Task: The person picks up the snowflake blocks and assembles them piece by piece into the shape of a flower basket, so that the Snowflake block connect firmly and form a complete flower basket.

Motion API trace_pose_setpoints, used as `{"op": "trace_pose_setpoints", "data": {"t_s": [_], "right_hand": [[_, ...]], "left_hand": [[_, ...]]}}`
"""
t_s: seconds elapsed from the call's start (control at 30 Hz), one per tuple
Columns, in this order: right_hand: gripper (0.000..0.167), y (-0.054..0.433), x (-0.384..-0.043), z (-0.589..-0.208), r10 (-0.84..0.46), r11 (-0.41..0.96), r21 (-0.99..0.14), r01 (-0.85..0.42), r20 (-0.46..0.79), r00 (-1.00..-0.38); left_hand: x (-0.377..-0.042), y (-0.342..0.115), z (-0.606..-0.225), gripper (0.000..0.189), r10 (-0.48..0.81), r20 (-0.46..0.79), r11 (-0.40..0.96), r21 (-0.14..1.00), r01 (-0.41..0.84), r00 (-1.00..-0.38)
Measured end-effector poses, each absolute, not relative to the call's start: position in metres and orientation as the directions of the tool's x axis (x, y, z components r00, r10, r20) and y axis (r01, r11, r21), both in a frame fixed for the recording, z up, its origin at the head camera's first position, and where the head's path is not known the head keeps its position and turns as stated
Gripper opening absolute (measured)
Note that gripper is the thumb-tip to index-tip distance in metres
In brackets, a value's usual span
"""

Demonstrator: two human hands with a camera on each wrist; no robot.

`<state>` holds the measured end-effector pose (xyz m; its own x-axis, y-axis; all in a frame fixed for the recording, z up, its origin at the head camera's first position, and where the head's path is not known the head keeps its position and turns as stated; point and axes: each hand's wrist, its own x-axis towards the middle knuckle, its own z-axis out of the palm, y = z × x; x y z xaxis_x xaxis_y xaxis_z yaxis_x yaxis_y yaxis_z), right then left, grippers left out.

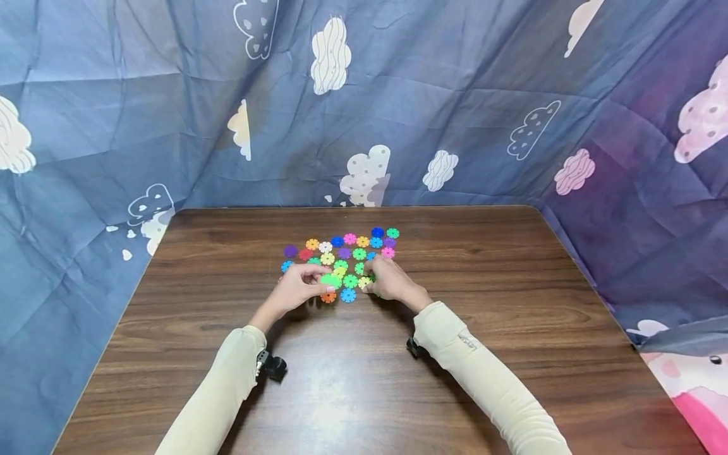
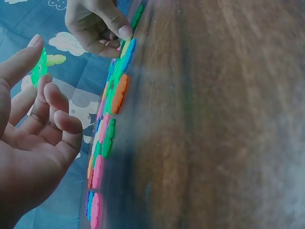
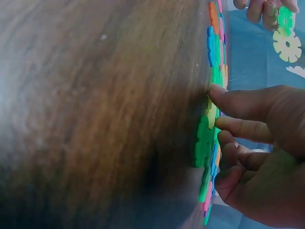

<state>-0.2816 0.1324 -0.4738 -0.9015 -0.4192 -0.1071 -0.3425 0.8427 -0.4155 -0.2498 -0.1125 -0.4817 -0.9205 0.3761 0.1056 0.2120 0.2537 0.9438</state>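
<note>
My left hand (image 1: 297, 285) is raised over the table and pinches a green notched plastic disc (image 1: 330, 281) between thumb and fingers. A yellow-green disc (image 3: 287, 46) is slotted into it at an angle, as the right wrist view shows. My right hand (image 1: 394, 282) is down at the tabletop, thumb and forefinger on a pale yellow disc (image 3: 211, 115) lying there. Beside that one lie a green disc (image 3: 202, 143) and a blue disc (image 1: 348, 296). The right hand covers some of the discs around it in the head view.
Several loose notched discs, among them an orange disc (image 1: 328, 297), a purple disc (image 1: 291, 251) and a pink disc (image 1: 388, 253), lie spread flat on the brown wooden table (image 1: 341, 360). A blue cloud-patterned cloth (image 1: 296, 126) hangs behind the table's far edge.
</note>
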Motion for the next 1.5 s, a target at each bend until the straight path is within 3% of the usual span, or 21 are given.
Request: {"op": "trace_pose_setpoints", "data": {"t_s": [0.2,0.4,0.67,0.9,1.5], "right_hand": [[0.024,0.131,-0.279,-0.477,-0.386,0.858,-0.417,-0.299,-0.142,-0.911],[0.023,0.130,-0.275,-0.478,-0.368,0.835,-0.463,-0.298,-0.066,-0.928],[0.017,0.129,-0.266,-0.466,-0.435,0.613,-0.681,-0.402,0.135,-0.890],[0.021,0.123,-0.258,-0.453,-0.510,0.434,-0.815,-0.385,0.130,-0.850],[0.027,0.118,-0.250,-0.463,-0.486,0.451,-0.809,-0.377,0.131,-0.864]], "left_hand": [[-0.246,-0.111,-0.485,0.038,0.358,0.113,0.265,0.940,0.217,-0.927],[-0.245,-0.108,-0.489,0.036,0.334,0.137,0.282,0.929,0.238,-0.932],[-0.246,-0.104,-0.489,0.034,0.298,0.148,0.300,0.923,0.239,-0.943],[-0.245,-0.100,-0.486,0.030,0.290,0.179,0.273,0.926,0.261,-0.940],[-0.246,-0.096,-0.477,0.027,0.289,0.136,0.239,0.948,0.209,-0.948]]}}
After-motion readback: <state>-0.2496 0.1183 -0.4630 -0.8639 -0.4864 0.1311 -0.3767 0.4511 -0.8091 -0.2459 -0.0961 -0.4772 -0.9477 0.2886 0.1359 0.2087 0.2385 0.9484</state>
